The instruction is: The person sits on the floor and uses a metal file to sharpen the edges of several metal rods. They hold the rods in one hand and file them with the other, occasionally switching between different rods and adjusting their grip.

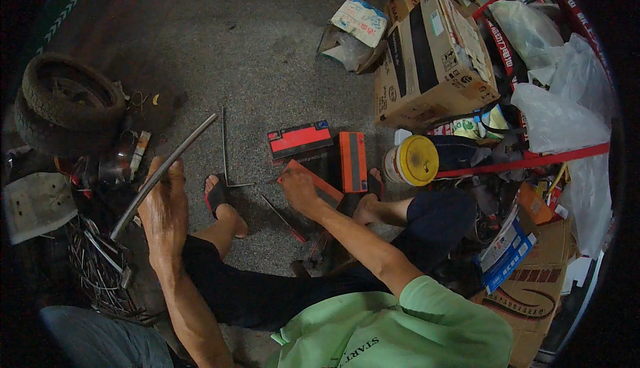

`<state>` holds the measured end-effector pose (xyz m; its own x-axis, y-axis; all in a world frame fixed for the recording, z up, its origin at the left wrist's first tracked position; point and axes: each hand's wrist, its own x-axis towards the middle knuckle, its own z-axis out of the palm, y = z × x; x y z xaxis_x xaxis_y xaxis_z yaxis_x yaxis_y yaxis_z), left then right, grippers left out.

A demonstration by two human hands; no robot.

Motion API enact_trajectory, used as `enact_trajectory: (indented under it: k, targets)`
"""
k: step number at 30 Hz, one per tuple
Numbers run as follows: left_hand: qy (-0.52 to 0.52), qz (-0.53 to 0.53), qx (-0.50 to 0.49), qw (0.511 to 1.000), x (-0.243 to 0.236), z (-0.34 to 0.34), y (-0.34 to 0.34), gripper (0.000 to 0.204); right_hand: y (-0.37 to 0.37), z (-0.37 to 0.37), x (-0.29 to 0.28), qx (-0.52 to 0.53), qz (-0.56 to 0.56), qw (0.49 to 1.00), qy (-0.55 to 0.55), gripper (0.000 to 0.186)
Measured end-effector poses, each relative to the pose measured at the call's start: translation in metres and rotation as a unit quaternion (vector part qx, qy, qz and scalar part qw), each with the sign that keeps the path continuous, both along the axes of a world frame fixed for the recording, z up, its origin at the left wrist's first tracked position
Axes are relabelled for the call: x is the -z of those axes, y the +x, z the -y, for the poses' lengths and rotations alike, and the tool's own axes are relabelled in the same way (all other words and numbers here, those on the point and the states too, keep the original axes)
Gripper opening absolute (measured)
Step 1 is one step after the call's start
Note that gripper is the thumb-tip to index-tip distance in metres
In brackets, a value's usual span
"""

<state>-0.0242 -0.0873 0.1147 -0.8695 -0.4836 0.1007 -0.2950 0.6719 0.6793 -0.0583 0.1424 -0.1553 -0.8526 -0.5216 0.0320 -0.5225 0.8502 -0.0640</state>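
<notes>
Raised at the left, my left hand [164, 201] is closed round a long straight metal rod [180, 153], which slants up and to the right across the fingers. My right hand [298, 191] reaches forward, its fingers curled on the near end of an orange-and-black block-shaped battery [322, 187]; the hand covers part of it. Just behind lies a similar red-and-black battery [300, 141] with a blue corner. Another orange one with a grey band [353, 161] lies to the right. A thin bent metal rod [225, 145] and a red-handled screwdriver-like tool [283, 218] lie on the floor between my feet.
Stacked tyres [70, 98] and a tangle of metal rods [107, 271] are on the left. Rightward are a yellow-lidded bucket [419, 160], a large cardboard box [433, 58], red straps [520, 161] and plastic bags [560, 118]. A grey-trousered knee [100, 338] shows at lower left.
</notes>
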Motion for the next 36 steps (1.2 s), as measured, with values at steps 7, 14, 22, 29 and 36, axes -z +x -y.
enact_trajectory:
  k: [7, 14, 22, 29, 36]
  targets:
    - [0.009, -0.011, 0.002, 1.000, 0.006, 0.004, 0.002, 0.035, 0.000, 0.002, -0.002, -0.001, 0.053, 0.998, -0.020, 0.009]
    - [0.006, 0.008, -0.002, 1.000, -0.004, -0.006, -0.003, 0.035, -0.003, -0.008, 0.022, -0.031, -0.015, 0.999, 0.030, 0.018]
    - [-0.022, -0.004, 0.011, 1.000, 0.002, 0.001, 0.002, 0.033, 0.002, -0.001, -0.014, -0.027, -0.034, 0.999, -0.019, 0.022]
    - [-0.022, -0.011, 0.027, 0.999, 0.008, 0.003, -0.001, 0.030, 0.004, -0.005, 0.004, -0.044, -0.041, 0.997, 0.049, 0.013]
    - [-0.012, 0.020, -0.006, 1.000, 0.001, -0.004, 0.000, 0.028, 0.001, -0.005, 0.000, -0.031, -0.020, 0.999, -0.040, 0.007]
